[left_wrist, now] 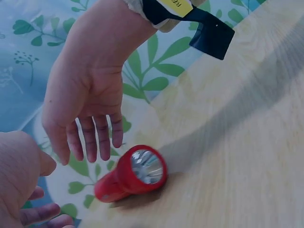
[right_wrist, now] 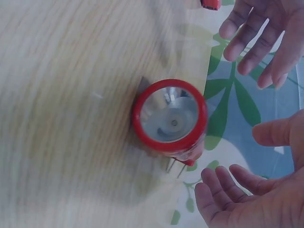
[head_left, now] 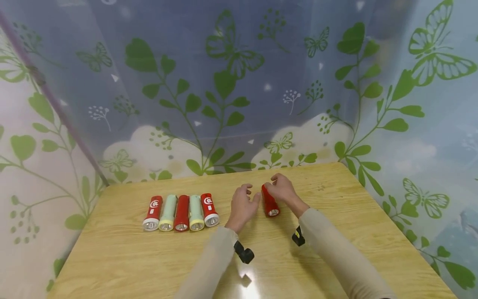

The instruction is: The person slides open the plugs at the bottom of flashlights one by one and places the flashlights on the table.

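The red torch (head_left: 269, 203) pointed back toward the sleeves (head_left: 210, 261), between the left hand (head_left: 241, 207) and nearer right hand (head_left: 285, 192); fingers (left_wrist: 89, 137) seemed loose, empty.

The tabletop (head_left: 112, 265) is of light yellow wood with visible grain. Behind it there is a grey-blue curtain (head_left: 261, 124), printed with green leaves and butterflies. To its right is a paler blue sheet (head_left: 429, 158), similarly printed. A purplish strip (head_left: 63, 116) descends towards its far left corner.
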Tool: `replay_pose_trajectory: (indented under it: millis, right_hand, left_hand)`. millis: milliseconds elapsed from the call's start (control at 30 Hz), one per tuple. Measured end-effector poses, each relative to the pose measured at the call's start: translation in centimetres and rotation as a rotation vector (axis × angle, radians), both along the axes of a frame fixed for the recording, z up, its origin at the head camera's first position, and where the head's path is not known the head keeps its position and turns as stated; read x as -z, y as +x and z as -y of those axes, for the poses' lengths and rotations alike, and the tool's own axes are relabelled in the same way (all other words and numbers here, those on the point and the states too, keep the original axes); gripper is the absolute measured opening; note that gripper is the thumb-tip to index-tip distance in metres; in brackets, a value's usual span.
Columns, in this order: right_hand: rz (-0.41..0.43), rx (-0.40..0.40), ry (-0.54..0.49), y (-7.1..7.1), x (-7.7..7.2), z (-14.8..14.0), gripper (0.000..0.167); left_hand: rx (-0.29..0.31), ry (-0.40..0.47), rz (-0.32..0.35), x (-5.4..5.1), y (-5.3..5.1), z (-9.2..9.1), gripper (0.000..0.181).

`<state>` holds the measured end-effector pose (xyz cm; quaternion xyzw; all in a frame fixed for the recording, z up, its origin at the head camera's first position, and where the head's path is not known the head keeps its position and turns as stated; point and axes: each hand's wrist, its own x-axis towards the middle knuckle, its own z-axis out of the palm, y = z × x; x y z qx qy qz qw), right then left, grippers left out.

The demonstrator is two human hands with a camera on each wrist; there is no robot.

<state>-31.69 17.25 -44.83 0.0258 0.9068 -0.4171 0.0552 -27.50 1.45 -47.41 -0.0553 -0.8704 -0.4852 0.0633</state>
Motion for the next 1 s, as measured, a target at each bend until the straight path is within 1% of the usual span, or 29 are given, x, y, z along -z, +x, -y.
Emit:
replay_pose_trajectory:
  millis: [100, 267, 400, 533, 733, 1000]
  right_hand:
    - [-0.018, -0.011, 0.006, 0.0, -0.3, 0.5, 0.05]
    - [-0.025, -0.038, -0.009, 0.1, -0.9, 1.4, 0.048]
    - [-0.042, -0.066, -0.032, 0.3, -1.3, 2.3, 0.047]
    - [-0.063, -0.101, -0.038, 0.5, -1.7, 3.2, 0.048]
    - [-0.096, -0.146, -0.022, 0.6, -2.0, 4.4, 0.046]
    - [-0.085, -0.178, -0.002, 0.8, -1.9, 6.0, 0.044]
  left_hand:
    - [0.004, 0.02, -0.01, -0.6, 0.1, 0.9, 0.042]
    - [0.009, 0.016, -0.034, -1.5, 0.2, 2.5, 0.04]
    - [-0.005, 0.003, -0.043, -2.0, 0.2, 3.9, 0.04]
    - [-0.029, 0.003, -0.043, -2.3, 0.1, 5.3, 0.039]
    - [-0.031, -0.014, -0.038, -2.5, 0.1, 7.2, 0.04]
    - [-0.065, -0.037, -0.025, -2.5, 0.1, 9.8, 0.04]
